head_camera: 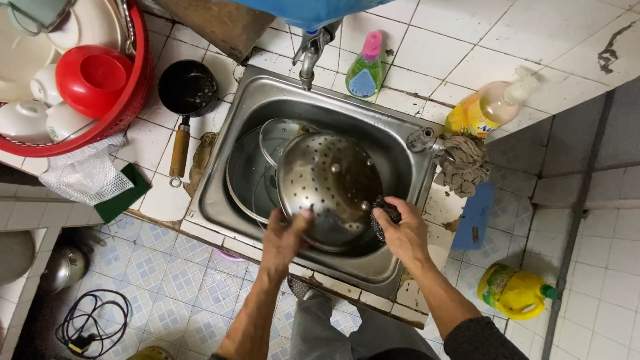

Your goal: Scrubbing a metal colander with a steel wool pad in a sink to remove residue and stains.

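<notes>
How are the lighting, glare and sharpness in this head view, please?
Head view: even, dim light; soft glare on the perforated steel colander and the steel sink; the left hand is slightly motion-blurred, the right hand with the dark scouring pad sharper; tile lines bend near the edges.

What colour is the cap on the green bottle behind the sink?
Pink, seen in the head view: the green bottle stands by the tap.

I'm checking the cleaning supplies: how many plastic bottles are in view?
3: a green bottle with a pink cap behind the sink, an orange pump bottle at its right corner, a yellow bottle on the floor. Others may be hidden.
</notes>
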